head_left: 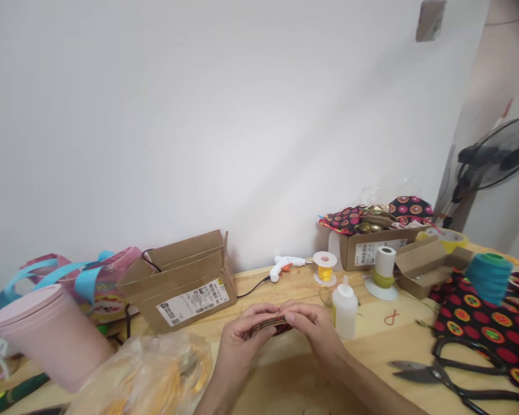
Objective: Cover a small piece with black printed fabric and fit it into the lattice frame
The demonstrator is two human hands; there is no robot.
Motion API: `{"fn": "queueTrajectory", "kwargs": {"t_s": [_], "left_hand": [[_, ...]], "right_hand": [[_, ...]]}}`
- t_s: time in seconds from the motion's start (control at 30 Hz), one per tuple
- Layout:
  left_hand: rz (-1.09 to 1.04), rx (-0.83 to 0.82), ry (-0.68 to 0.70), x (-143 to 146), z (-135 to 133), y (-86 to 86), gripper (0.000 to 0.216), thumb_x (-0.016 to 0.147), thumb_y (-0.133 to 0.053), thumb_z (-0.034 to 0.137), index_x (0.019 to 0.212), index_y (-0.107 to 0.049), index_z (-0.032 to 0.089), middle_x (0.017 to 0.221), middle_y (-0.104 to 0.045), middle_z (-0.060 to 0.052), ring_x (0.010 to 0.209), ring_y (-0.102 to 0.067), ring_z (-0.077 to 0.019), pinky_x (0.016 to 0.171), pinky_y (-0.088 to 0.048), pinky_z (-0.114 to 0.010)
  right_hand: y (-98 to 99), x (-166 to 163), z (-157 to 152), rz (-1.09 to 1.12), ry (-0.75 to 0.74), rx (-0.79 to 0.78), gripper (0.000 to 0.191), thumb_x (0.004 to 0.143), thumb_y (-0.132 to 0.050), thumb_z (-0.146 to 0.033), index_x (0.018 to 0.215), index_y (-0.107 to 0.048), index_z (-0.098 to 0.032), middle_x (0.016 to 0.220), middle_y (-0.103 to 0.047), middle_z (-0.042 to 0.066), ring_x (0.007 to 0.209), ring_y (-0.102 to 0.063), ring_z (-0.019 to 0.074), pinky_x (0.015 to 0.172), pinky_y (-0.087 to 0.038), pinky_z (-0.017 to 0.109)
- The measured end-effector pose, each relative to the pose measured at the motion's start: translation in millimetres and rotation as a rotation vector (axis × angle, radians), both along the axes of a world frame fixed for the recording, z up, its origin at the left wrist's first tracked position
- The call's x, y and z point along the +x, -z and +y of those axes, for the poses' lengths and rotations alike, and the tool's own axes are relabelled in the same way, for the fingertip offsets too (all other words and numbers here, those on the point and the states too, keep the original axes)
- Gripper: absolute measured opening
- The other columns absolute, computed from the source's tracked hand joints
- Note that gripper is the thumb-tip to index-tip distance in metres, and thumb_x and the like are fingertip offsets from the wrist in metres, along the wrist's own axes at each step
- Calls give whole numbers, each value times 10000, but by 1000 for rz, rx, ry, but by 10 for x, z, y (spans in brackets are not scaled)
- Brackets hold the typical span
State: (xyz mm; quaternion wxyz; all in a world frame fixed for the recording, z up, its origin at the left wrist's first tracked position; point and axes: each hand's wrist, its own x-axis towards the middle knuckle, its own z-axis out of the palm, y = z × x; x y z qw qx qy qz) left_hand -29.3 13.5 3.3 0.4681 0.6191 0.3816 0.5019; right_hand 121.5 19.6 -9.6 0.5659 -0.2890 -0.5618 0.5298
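Note:
Both my hands meet over the middle of the wooden table (372, 351). My left hand (241, 340) and my right hand (313, 327) pinch a small dark red patterned piece (271, 326) between their fingertips, one at each end. It looks like a folded strip of printed fabric. A white squeeze bottle (344, 307) stands just right of my right hand. The fingers of both hands are curled closed round the piece.
A cardboard box (182, 281) lies at the left, with a pink pot (54, 336) and a plastic bag (147, 374) nearer me. A glue gun (285, 265), thread spools (325, 266), black scissors (454, 372), patterned fabric (488, 328), a box of scraps (378, 242) and a fan (493, 155) are on the right.

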Motion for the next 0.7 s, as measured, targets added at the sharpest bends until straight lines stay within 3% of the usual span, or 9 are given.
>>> {"fn": "queueTrajectory", "kwargs": {"t_s": [0.17,0.47,0.7], "left_hand": [[41,31,12,22,12,-4,140,660,-619,183,769,-703,210,891,-606,-70,869,-549,-239,776,-449,-325],[19,4,26,46,15,53,141,676,-607,186,780,-699,210,900,-606,-66,866,-557,-227,768,-456,-306],[-31,-15,-100,30,38,71,138,626,-656,195,756,-699,201,882,-649,-57,896,-552,-218,799,-433,-274]], "right_hand": [[62,-33,13,54,30,-118,162,671,-585,-302,623,-651,-162,689,-627,26,706,-533,169,679,-408,275],[199,-77,49,201,-76,-175,135,701,-593,-266,658,-642,-148,671,-611,20,695,-531,152,692,-399,275],[166,-100,37,235,-130,-130,229,747,-548,-332,810,-651,-137,709,-626,44,689,-535,149,703,-400,290]]}}
